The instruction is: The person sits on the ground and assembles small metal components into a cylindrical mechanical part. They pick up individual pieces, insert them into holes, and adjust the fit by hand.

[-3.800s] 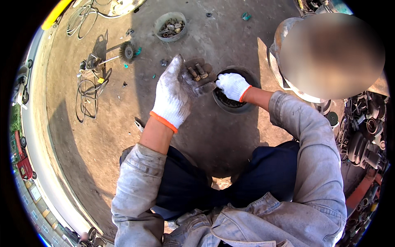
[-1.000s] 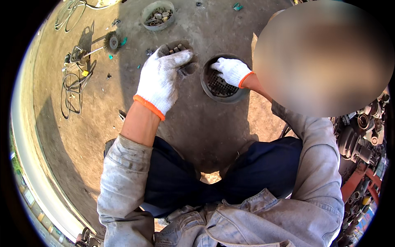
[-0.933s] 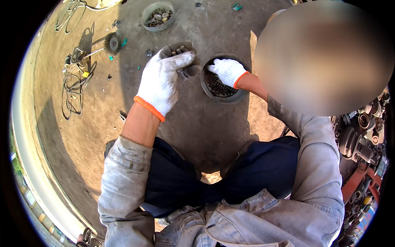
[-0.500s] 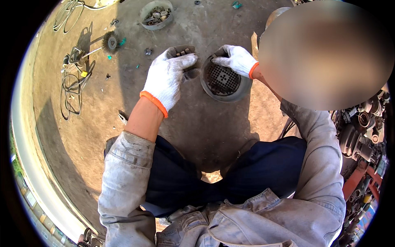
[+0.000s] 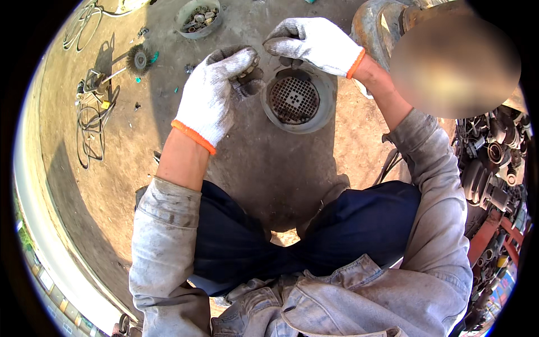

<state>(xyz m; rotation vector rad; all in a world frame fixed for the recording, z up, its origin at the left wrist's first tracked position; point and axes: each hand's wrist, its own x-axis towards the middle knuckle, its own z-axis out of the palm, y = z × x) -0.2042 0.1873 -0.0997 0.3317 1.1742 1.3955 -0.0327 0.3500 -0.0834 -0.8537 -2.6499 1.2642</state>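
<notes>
Both of my hands wear white gloves with orange cuffs and darkened fingers. My left hand [image 5: 209, 96] is curled, its thumb over the bent fingers. Small brownish pieces seem to show between them, too small to name. Farther right, my right hand [image 5: 319, 47] is raised above the far rim of a round grey tub [image 5: 328, 106], thumb and fingers closed together. Anything in that pinch is hidden. Inside the tub lies a dark, square-holed grate [image 5: 293, 100], with a dark lump at its far edge. Neither hand appears to touch the tub.
A round pan [image 5: 197, 32] of small metal parts stands far left. A wire wheel brush [image 5: 138, 59] on a motor shaft and coiled cable [image 5: 92, 132] lie left. Metal scrap [image 5: 494, 151] is heaped at right. A large rusty part [image 5: 377, 33] stands at the far right.
My right hand has lifted from the tub's far rim and moved up and slightly left. My left hand stays curled near the tub. The view has shifted a little.
</notes>
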